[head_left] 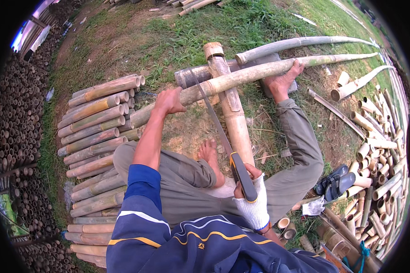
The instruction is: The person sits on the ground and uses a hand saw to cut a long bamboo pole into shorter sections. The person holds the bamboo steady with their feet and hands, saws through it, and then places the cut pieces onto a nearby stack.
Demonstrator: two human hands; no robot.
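Observation:
A long bamboo pole [241,76] lies slantwise across an upright-notched bamboo post [232,113]. My bare left hand [169,102] is wrapped round the pole near its left, cut end. My right hand [255,200], in a white knitted glove, grips the black and yellow handle of a handsaw [216,120]. The saw's blade crosses the pole just right of my left hand; whether its teeth have cut in cannot be made out. My bare right foot [279,83] presses on the pole farther right, while my left foot [208,157] rests on the ground.
Cut bamboo lengths [93,129] are stacked at the left. Short offcuts [380,157] heap up at the right, beside black sandals [335,183]. Another curved pole [300,43] lies beyond mine. A dark thick log [191,77] sits under the pole. Grass [228,22] spreads ahead.

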